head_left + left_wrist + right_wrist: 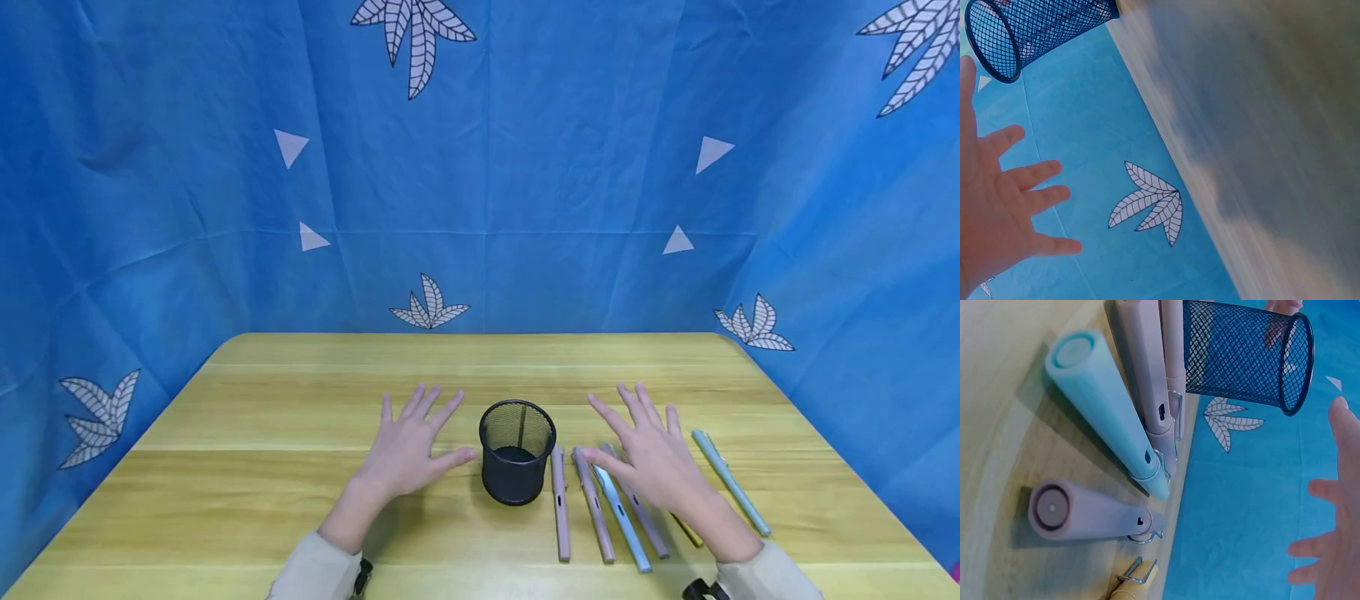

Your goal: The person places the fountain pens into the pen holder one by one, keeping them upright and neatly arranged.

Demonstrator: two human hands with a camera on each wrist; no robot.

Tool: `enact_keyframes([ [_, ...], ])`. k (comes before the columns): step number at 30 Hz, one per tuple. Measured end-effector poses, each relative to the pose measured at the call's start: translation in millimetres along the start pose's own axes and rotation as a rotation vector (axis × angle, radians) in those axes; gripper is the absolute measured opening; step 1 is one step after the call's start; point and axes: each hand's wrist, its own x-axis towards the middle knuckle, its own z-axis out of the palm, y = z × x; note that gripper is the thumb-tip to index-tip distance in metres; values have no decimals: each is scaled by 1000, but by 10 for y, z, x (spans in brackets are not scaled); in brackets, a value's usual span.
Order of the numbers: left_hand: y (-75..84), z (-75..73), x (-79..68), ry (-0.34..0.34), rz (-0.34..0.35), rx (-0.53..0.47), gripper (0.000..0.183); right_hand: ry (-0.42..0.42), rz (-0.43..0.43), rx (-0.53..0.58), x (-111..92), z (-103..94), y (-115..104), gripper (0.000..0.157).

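Note:
Between the two hands a black mesh pen holder [514, 479] stands upright on the table, nothing inside it. My left hand [405, 450] hovers to its left with fingers spread, thumb pointing at the holder. Over the pens on the right, my right hand [652, 454] is spread too, holding nothing. Beside the holder lie a mauve pen [561, 508], a second mauve pen [596, 512], a light blue pen [624, 521] and another mauve pen [1097, 512]. A yellow pen [687, 531] is partly hidden under the right forearm. Farther right lies a teal pen [731, 483].
The wooden table [300, 375] has rounded far corners. Behind and along both sides hangs a blue cloth [480, 167] with white leaf and triangle prints. Dark bands [363, 575] show at both sleeves.

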Motion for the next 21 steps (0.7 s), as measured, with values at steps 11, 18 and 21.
enact_keyframes([
  [11, -8, -11, 30, 45, 36, -56, 75, 120, -125, 31, 9, -3, 72, 58],
  [18, 31, -19, 48, 93, 82, -116, 71, 173, -157, 67, 10, -21, 121, 56],
  [21, 42, -26, 62, 103, 88, -133, 70, 219, -186, 83, 13, -18, 148, 56],
])
